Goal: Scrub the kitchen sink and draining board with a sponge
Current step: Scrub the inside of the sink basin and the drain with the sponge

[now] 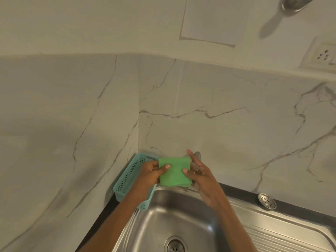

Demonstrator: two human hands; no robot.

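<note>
Just below the middle of the frame, both hands are holding a flat green sponge up above the back rim of the steel sink. The left hand is gripping the sponge's left edge, its thumb lying across the green face and its fingers curling behind. The right hand is pinching the sponge's right edge, the thumb pressing on the front face while the forefinger is pointing up past the top corner; the other fingers are sitting behind the sponge and are partly hidden. The sponge is facing the camera almost squarely, hanging clear of the basin, whose round drain is showing at the bottom edge of the frame. At the left of the hands, a teal perforated basket is resting on the dark table beside the sink, its near end partly covered by the left forearm. At the lower right, the ribbed draining board is running toward the corner, and a loose metal strainer is lying at its back edge, near the dark strip of table. Veined marble wall tiles are filling the upper part of the frame, with a white socket plate at the upper right.
</note>
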